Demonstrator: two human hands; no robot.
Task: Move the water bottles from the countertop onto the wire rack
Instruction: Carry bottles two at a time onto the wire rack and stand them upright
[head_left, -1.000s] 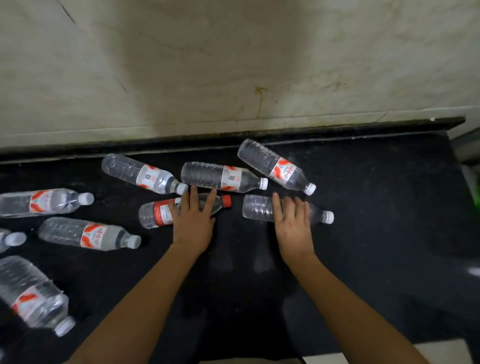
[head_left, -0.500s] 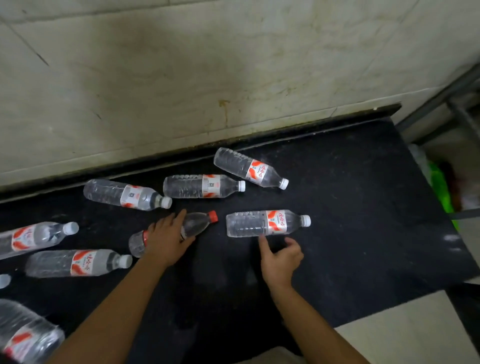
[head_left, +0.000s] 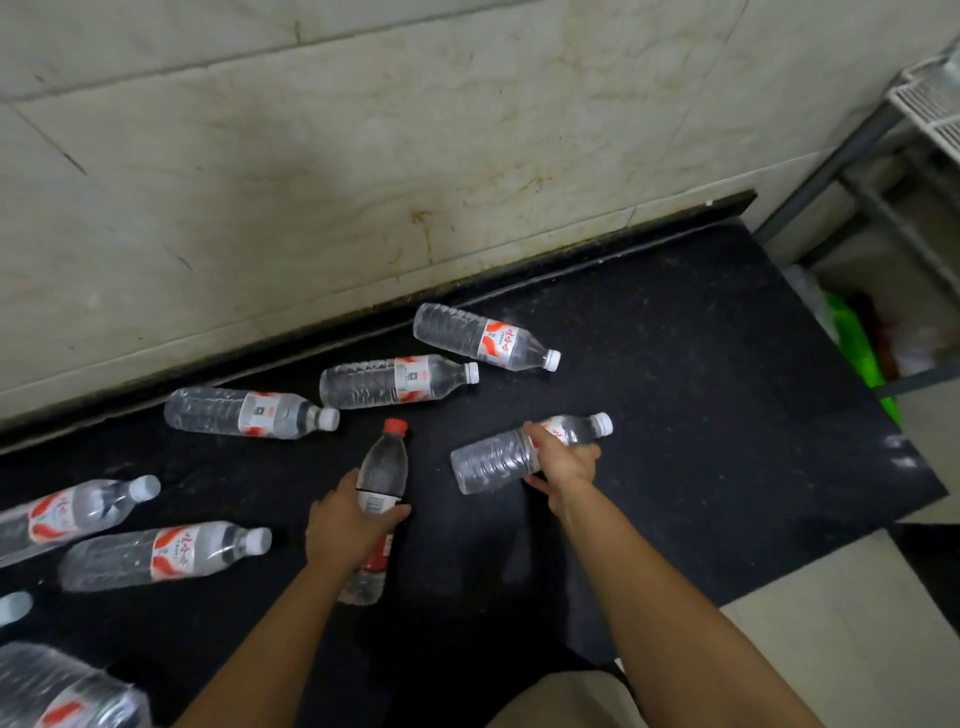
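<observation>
Clear water bottles with red-and-white labels lie on the black countertop (head_left: 701, 374). My left hand (head_left: 345, 525) grips a red-capped bottle (head_left: 383, 470) around its middle, cap pointing away from me. My right hand (head_left: 563, 460) is wrapped around a white-capped bottle (head_left: 493, 460), tilted with its cap to the right and raised. Three more bottles lie near the wall: one (head_left: 483, 338), a second (head_left: 395, 382), a third (head_left: 249, 413). The white wire rack (head_left: 930, 109) shows at the top right edge.
Several other bottles lie at the left, among them one (head_left: 78, 512) and one (head_left: 161, 556). A stained tile wall (head_left: 363, 156) backs the counter. Grey rack legs (head_left: 831, 161) and a green object (head_left: 857, 353) sit beyond the counter's right end.
Both hands have closed on their bottles and picked them up. The red-capped bottle swung cap-away. The view has turned right, bringing the rack into sight.
</observation>
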